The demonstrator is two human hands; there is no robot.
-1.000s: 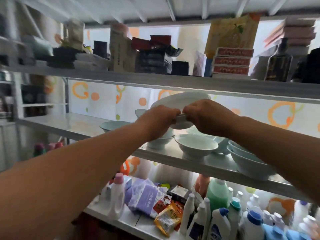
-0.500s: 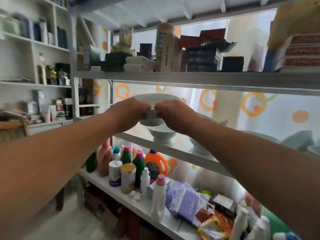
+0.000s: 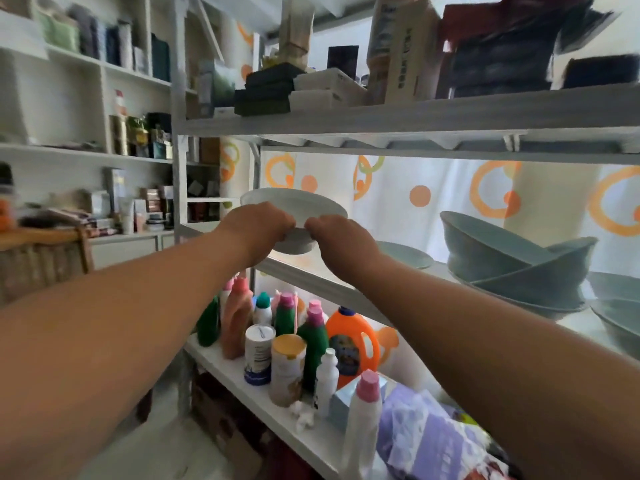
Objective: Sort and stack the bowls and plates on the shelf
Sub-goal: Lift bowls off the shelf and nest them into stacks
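Pinching a pale bowl (image 3: 294,206) between them, left hand (image 3: 258,225) and right hand (image 3: 341,237) hold it above the shelf (image 3: 311,284), beside a plate (image 3: 405,254) and tilted green bowls (image 3: 512,268).

The left hand (image 3: 258,225) and right hand (image 3: 341,237) cover the near side of the white bowl (image 3: 294,202), and their fingertips are lost beneath it. A bluish bowl (image 3: 620,323) is cut off by the right edge. The boxes (image 3: 502,46) on the top shelf (image 3: 381,117) are smeared and their lettering is unreadable. Labels on the bottles (image 3: 287,341) are too small to read.
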